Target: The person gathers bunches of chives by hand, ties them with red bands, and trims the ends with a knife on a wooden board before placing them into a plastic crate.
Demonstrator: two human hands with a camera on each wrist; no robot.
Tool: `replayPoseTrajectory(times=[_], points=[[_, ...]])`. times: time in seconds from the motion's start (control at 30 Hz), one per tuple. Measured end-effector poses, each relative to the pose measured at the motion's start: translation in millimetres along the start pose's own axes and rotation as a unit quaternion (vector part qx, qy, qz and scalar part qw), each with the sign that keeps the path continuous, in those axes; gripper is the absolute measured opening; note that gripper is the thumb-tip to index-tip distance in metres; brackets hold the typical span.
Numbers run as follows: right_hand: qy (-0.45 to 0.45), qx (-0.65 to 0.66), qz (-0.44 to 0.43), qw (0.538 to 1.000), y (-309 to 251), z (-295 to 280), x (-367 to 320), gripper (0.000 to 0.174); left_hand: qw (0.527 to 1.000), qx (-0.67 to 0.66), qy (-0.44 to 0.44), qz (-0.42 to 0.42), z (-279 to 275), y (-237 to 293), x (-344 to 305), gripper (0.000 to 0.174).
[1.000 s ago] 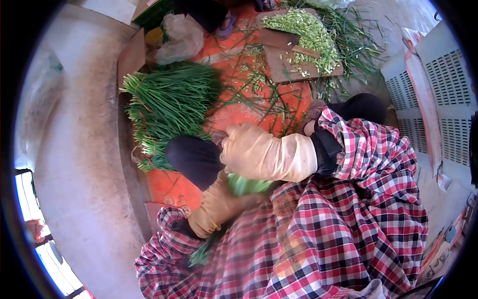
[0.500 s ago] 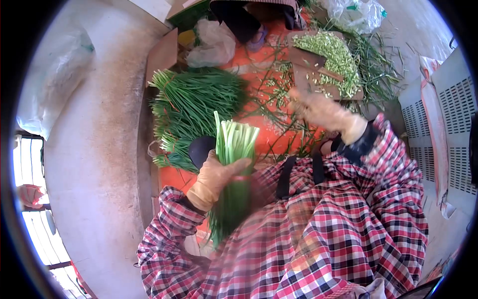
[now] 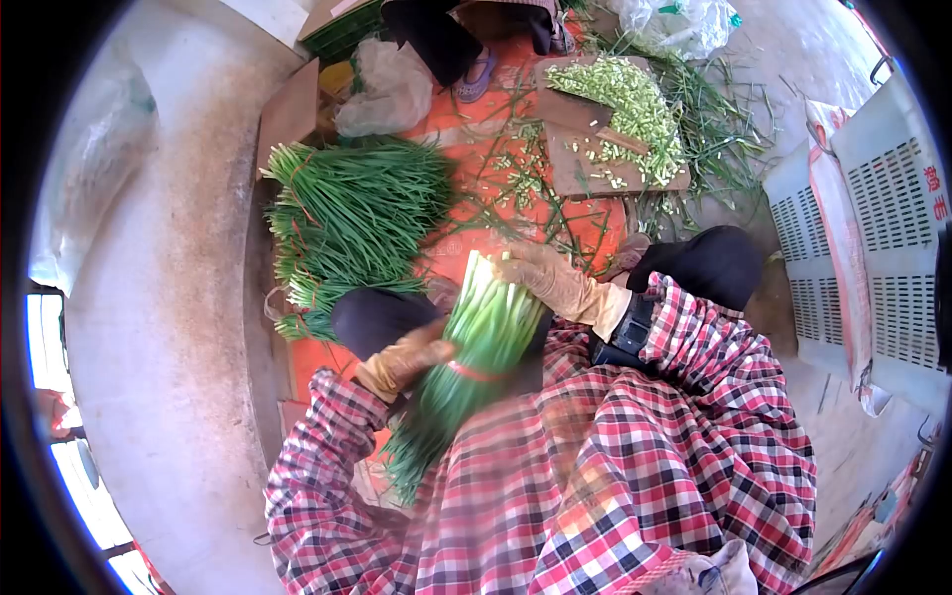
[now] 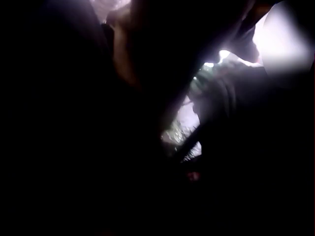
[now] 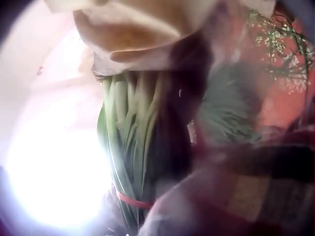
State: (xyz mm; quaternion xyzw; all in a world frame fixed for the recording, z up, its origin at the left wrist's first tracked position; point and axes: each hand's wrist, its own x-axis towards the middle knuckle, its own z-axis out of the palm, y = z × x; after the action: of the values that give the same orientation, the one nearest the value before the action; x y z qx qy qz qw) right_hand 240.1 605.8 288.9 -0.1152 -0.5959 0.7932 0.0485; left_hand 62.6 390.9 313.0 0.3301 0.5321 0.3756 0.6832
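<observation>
A thick bundle of garlic chives (image 3: 491,332), pale cut ends up and green leaves hanging down, leans over the person's lap. A red band (image 3: 476,371) ties it around the middle. My gloved left hand (image 3: 407,359) grips the bundle from its left side by the band, its far fingers hidden behind the leaves. At the pale ends, my gloved right hand (image 3: 540,276) holds the top of the stalks. The right wrist view has the tan glove (image 5: 142,39) covering the stalk tips, with the banded stalks (image 5: 130,113) below. Dark shapes fill most of the left wrist view.
More tied chives (image 3: 362,203) lie piled at the left on the red mat (image 3: 332,372). A board (image 3: 575,169) ahead carries chopped pale stalks (image 3: 635,109) and a cleaver (image 3: 578,109). Loose leaves spread beside it. A pale plastic crate (image 3: 892,218) stands right; another person's foot (image 3: 478,77) is ahead.
Half a second ago the right hand was away from the bundle, up toward the board; it has come back to the pale ends. The bundle now leans rightward, still in the left hand.
</observation>
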Motion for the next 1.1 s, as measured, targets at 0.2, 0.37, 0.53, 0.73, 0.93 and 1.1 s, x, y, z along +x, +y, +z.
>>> replayPoseTrajectory(times=[0.2,0.37,0.53,0.73,0.93,1.1], points=[[0.044,-0.083,-0.077,0.993,-43,-21,7,0.039,0.991,-0.089,-0.023,-0.097,21,17,-5,0.059],[0.05,-0.01,-0.196,0.979,-103,-35,1,0.06,0.991,-0.1,0.059,-0.064,29,20,-9,0.067],[-0.024,-0.462,-0.242,0.853,-46,20,9,0.062,0.99,-0.092,0.081,-0.072,26,40,-13,0.057],[0.146,0.107,-0.178,0.967,-73,-24,0,0.049,0.973,-0.16,0.155,-0.06,10,36,-22,0.06],[0.095,-0.094,0.019,0.991,-43,11,-7,0.037,0.969,-0.171,0.179,0.018,-2,41,-14,0.049],[0.069,-0.074,0.11,0.989,-82,44,5,0.038,0.96,-0.187,0.208,0.011,16,62,-11,0.056]])
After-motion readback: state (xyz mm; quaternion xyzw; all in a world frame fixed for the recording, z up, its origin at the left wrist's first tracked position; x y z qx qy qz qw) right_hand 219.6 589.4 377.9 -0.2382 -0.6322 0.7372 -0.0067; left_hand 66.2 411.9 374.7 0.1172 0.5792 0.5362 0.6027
